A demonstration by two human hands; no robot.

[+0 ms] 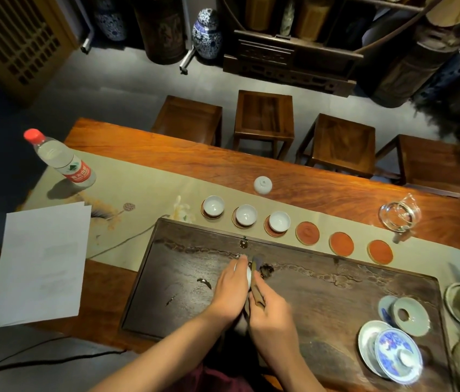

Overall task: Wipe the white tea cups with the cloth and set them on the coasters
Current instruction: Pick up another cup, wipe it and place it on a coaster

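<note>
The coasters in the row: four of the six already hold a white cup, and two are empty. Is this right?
Not quite. The head view shows three coasters holding cups, and three empty coasters.

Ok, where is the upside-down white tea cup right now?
The upside-down white tea cup stands on the wooden table, just beyond the beige runner, behind the three filled round coasters.

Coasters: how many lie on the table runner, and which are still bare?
6, in one row behind the tray. The three on the left carry cups; the three on the right are bare. None looks hidden.
</note>
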